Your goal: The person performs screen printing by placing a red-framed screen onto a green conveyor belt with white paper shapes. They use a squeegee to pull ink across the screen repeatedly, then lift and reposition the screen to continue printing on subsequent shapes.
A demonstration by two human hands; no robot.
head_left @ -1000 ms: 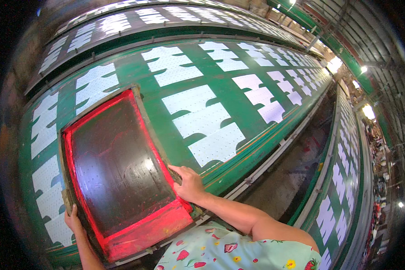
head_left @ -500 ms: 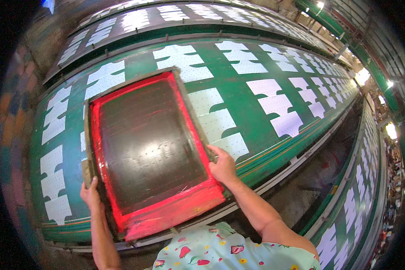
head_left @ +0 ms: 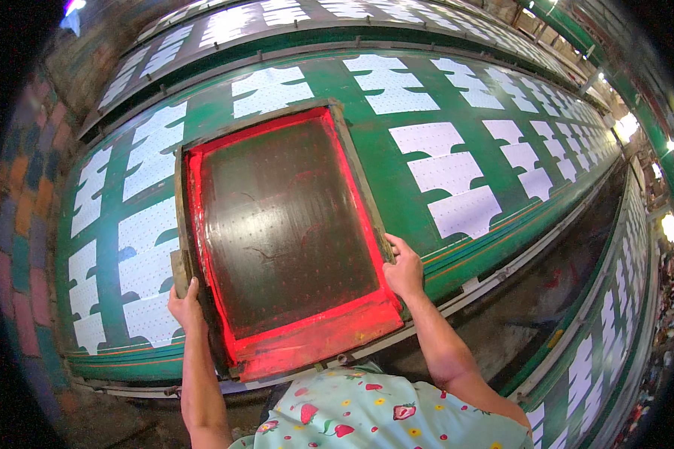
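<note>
A large screen-printing frame (head_left: 290, 224) with a dark mesh and a bright red border lies over the long green table (head_left: 374, 161), tilted slightly in view. Along its left side my left hand (head_left: 188, 305) is closed on the wooden edge, thumb on top. My right hand (head_left: 404, 268) grips the opposite edge, lower right. White dotted cut pieces (head_left: 151, 262) lie flat on the table just left of the frame, and another set of pieces (head_left: 448, 179) lies to its right. Whatever is under the frame is mostly hidden.
More white pieces (head_left: 393, 84) run in rows toward the far right. A second table (head_left: 236, 39) with similar pieces stands behind, and another table (head_left: 605, 322) lies across an aisle on the right. A patchy coloured brick wall (head_left: 31, 254) rises at the left.
Both hands have shifted the screen-printing frame to the right along the table. White pieces that it covered at its left now show, and those at its right edge are now covered.
</note>
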